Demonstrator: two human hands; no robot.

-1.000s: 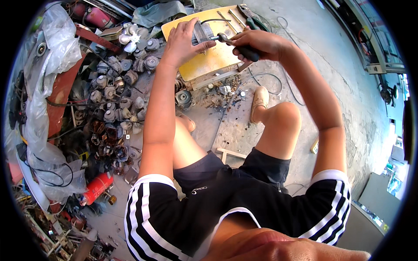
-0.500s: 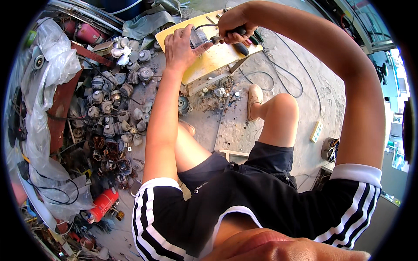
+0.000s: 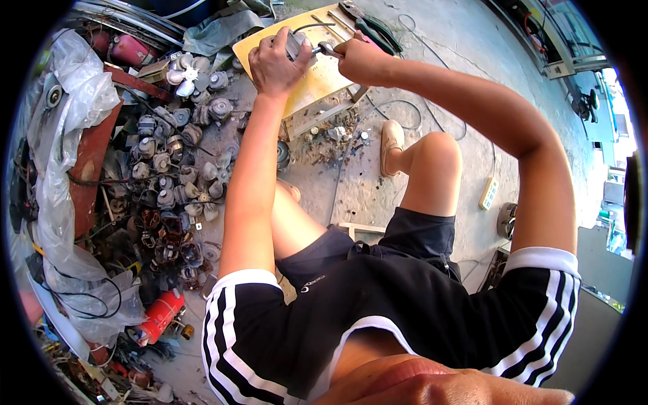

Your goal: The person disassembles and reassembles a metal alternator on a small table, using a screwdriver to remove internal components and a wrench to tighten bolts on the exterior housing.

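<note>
My left hand [image 3: 278,66] is closed around a grey metal motor-like part [image 3: 295,46], steadying it on a low yellow-topped table [image 3: 307,93]. A black cable [image 3: 314,26] extends from the part. Opposite it, my right hand [image 3: 361,59] grips a hand tool with a rounded metal head [image 3: 329,49]. The tool's head meets a short shaft [image 3: 315,50] on the part's right side. My fingers hide most of its handle, so its exact kind is unclear. Beyond my right hand lie large dark-handled pliers [image 3: 374,30] and thin metal rods [image 3: 341,21].
Several small motors [image 3: 162,162] are heaped on the floor at left, beside plastic sheeting [image 3: 64,196] and a red cylinder [image 3: 162,315]. A grey cable [image 3: 405,104] loops right of the table. A power strip [image 3: 489,193] lies further right. Debris [image 3: 331,128] litters the floor below.
My right hand has turned, and the black handles beside it no longer show. The rounded metal tool head and the pliers are now plainer to see. My left hand stays on the part.
</note>
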